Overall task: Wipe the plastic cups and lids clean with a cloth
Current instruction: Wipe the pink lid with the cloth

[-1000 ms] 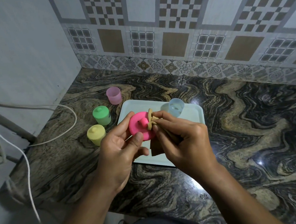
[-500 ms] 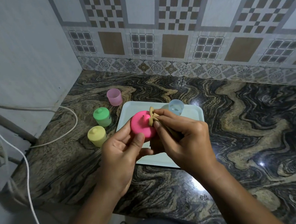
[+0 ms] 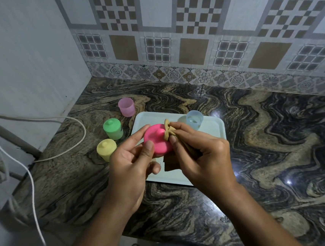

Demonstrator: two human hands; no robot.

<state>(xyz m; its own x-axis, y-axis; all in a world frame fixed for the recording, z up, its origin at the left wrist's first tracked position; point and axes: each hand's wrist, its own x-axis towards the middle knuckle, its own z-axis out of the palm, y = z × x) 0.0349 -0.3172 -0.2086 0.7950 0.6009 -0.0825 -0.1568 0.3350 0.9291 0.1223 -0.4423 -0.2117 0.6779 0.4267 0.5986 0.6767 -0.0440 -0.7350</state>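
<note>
Head view: the left hand (image 3: 130, 165) holds the pink lid (image 3: 157, 145) above the front left part of the tray (image 3: 217, 130), with the thumb pressed on the lid's top face and the fingers curled behind its rim. The right hand (image 3: 202, 158) grips a tan cloth (image 3: 169, 132). Its fingertips pinch a fold of the cloth against the lid's knob, and the rest of the cloth hangs under the palm.

A blue cup (image 3: 194, 119) stands open and upright at the tray's back edge, just beyond the right fingers. A pink cup (image 3: 126, 107), also open, stands on the counter (image 3: 278, 141) off the tray's back left corner. A green cup (image 3: 112, 128) and a yellow cup (image 3: 106, 149), both capped, stand close together left of the tray, near the counter's left edge.

A white cable (image 3: 79, 134) loops over that left edge, near the two capped cups. Right of the tray, the counter runs wide to the tiled wall (image 3: 189, 41) at the back. The counter's front edge lies under the forearms.
</note>
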